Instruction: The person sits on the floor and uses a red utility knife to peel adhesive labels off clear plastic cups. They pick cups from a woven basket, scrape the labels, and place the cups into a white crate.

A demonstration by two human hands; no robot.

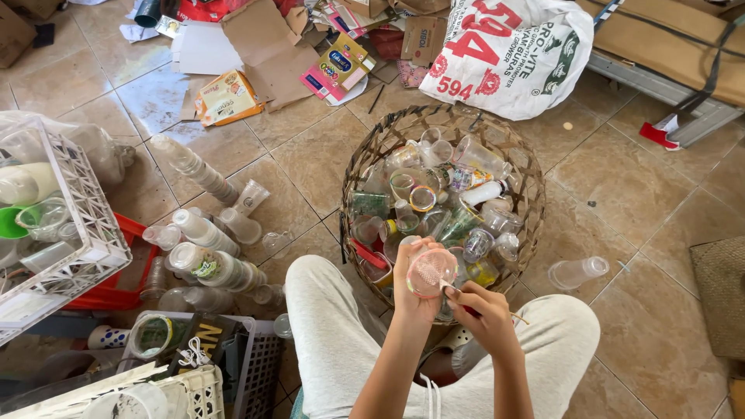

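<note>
From the head camera, I saw my left hand [414, 289] wrapped around a clear plastic cup [431, 271], fingers curled closed on its wall, the mouth facing up at me and a pinkish seal across it. The cup sat just above my knees, at the near rim of the woven basket [372, 151]. My right hand [483, 314] was pinched shut at the cup's edge, fingertips together on the seal or on something thin; I could not tell which.

I judged the thin cup could buckle if the left hand squeezed harder, and the seal could tear in strips if pulled sideways. A slip would have dropped the cup among the other cups in the basket or onto the tiled floor [636, 194], near the stray cup [576, 272] lying there.
</note>
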